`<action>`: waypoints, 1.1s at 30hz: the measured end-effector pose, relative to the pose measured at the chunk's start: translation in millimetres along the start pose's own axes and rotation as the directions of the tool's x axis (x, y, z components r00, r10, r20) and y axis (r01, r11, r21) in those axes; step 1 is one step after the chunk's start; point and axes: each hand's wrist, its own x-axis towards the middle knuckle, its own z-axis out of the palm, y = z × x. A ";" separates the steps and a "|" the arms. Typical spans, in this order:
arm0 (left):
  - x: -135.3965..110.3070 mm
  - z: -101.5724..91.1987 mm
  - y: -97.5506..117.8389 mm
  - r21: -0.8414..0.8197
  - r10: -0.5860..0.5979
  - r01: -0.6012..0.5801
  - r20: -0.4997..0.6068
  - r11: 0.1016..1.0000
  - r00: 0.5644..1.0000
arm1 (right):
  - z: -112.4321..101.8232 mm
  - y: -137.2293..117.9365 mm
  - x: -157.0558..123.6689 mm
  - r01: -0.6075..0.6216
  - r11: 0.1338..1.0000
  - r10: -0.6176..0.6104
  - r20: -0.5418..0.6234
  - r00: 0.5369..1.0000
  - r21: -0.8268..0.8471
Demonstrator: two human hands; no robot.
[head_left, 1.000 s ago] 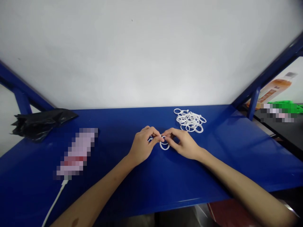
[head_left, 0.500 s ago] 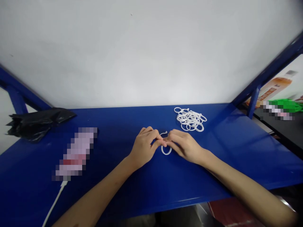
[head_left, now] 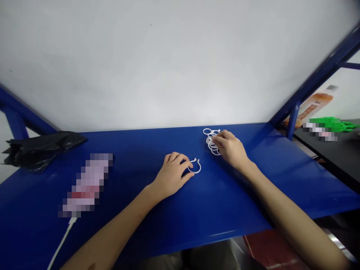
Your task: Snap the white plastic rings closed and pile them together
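A thin white ring [head_left: 200,167] with a gap at its top lies on the blue tabletop. My left hand [head_left: 176,174] rests around this ring's left side, thumb and index finger apart at its edge; whether the fingertips touch it is hard to tell. Further back and to the right is a pile of similar white rings [head_left: 214,150], several overlapping. Over that pile my right hand [head_left: 231,149] pinches a white ring at its left side, thumb against fingers. The hand covers the right part of the pile.
A blurred-out pinkish flat object [head_left: 91,174] lies on the left with a white cable [head_left: 63,240] attached. Behind it is a black plastic bag [head_left: 42,150]. A white wall [head_left: 168,67] backs the blue table [head_left: 135,232]. At right, an orange bottle [head_left: 313,107] lies tilted near green material [head_left: 327,123].
My right hand has left the ring at the middle and moved right and back onto the pile. My left hand has loosened its pinch, and the ring now lies on the table, gapped.
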 end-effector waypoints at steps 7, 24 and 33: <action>0.1 0.4 -0.3 -0.019 -0.010 0.010 0.008 1.000 1.000 | 6.1 6.3 -1.3 0.020 0.994 -0.018 0.021 1.000 -0.103; 0.8 1.7 -0.3 -0.009 -0.006 0.005 -0.018 1.000 1.000 | 1.2 -21.2 -1.6 0.086 0.986 -0.083 -0.025 0.996 0.145; 2.4 -5.0 4.6 0.029 0.040 -0.034 -0.234 0.999 0.972 | 3.0 -59.6 -12.4 -0.093 0.782 -0.139 0.319 0.938 0.616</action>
